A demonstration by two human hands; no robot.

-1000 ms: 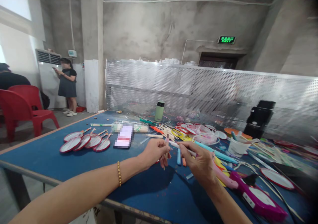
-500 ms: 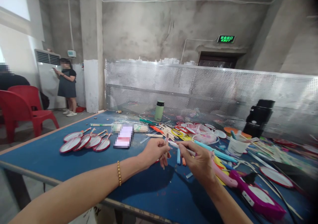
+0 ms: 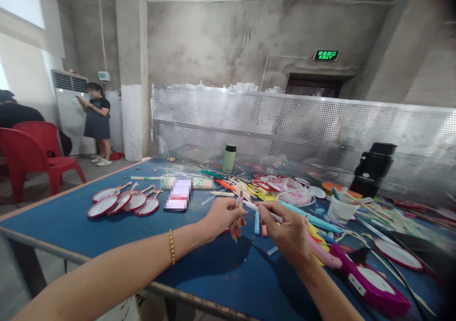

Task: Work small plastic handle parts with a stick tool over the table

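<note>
My left hand [image 3: 223, 217] is closed in a pinch on a thin stick [image 3: 241, 198] with a brownish-pink upper end, held upright above the table. My right hand [image 3: 290, 231] grips a whitish pen-like tool [image 3: 252, 206], its tip pointing left toward the stick; whether the two touch I cannot tell. Beneath and between the hands lie a blue rod [image 3: 257, 223] and an orange rod [image 3: 264, 230]. Several round white paddles with red rims [image 3: 123, 202] overlap on the left, their short handles pointing away. A phone [image 3: 178, 195] with a lit screen rests beyond my left hand.
The blue table [image 3: 199, 273] carries a green flask [image 3: 230, 159], a white cup [image 3: 338, 210] of tools, a black upright object [image 3: 372, 171] and a magenta device [image 3: 372, 280] with a dark cable. A perforated metal panel [image 3: 302, 126] stands behind. A person [image 3: 97, 114] stands at far left near red chairs [image 3: 28, 155].
The view has shifted very slightly, so things sit a little further right. Both hands keep almost the same pose and the same holds.
</note>
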